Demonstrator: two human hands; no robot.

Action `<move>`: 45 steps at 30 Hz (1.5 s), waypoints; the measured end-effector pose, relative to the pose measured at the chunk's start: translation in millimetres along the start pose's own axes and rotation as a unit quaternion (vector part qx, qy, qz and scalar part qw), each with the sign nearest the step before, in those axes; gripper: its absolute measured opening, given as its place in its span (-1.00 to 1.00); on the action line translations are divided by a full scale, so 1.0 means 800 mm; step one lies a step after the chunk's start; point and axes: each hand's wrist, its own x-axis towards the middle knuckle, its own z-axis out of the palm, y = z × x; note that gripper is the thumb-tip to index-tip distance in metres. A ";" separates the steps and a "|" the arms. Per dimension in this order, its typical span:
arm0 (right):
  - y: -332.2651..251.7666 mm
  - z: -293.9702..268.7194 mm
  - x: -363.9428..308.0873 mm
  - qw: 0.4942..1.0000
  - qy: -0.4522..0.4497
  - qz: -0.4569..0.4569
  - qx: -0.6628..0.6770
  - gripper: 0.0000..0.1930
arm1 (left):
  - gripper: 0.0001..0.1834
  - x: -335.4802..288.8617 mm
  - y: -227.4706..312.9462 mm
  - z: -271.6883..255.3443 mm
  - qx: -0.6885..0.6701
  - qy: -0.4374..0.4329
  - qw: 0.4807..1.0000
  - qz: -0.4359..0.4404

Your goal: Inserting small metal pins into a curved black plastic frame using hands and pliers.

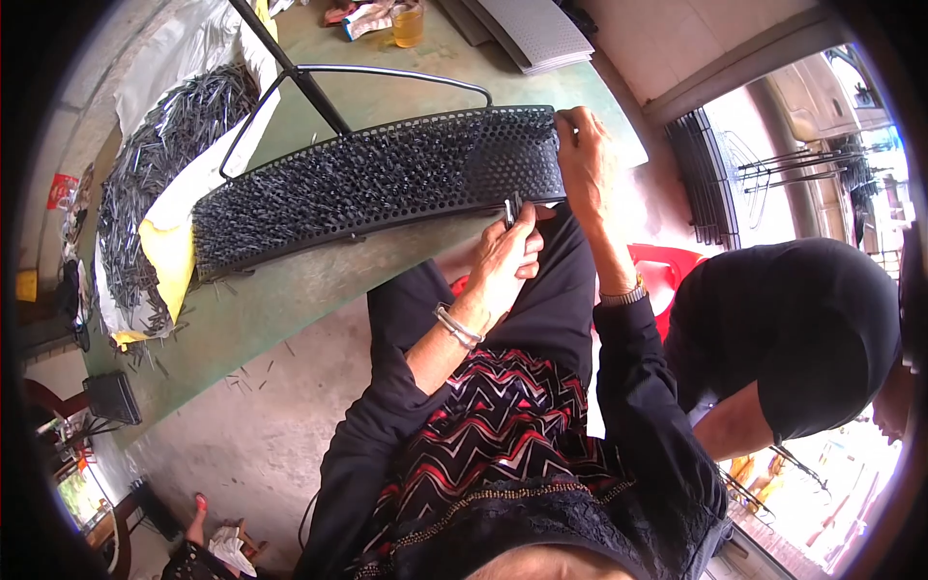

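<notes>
A long, curved black perforated panel (329, 198) lies across the table in front of me, a bent wire frame along its far edge. Small dark strips stand packed in most of its holes; toward the right end the holes are bare. My right hand (587, 159) is at that right end, its fingers curled over the edge. Close to the panel's near edge, my left hand (505, 253) pinches a few small dark strips (512, 207) between thumb and fingers. The exact kind of these strips is too small to make out.
An open white sack (174, 261) heaped with loose dark strips (159, 155) stands at the left. Some strips lie scattered on the green table (232, 319). A glass of yellow liquid (408, 27) and grey perforated sheets (527, 34) are at the back. A person in black (783, 333) is close on my right.
</notes>
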 end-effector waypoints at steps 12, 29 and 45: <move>-0.008 -0.032 -0.030 0.961 -0.256 0.032 0.102 -0.79 | -0.71 -0.011 0.008 -0.005 0.017 -0.041 0.999 0.000; -0.013 0.004 -0.002 0.997 0.003 0.043 0.061 -0.85 | -0.59 -0.006 0.008 -0.004 0.023 0.026 0.999 -0.002; -0.005 0.026 0.001 0.997 0.046 -0.014 0.057 -0.91 | -0.61 0.001 -0.002 -0.022 -0.050 -0.051 0.997 0.021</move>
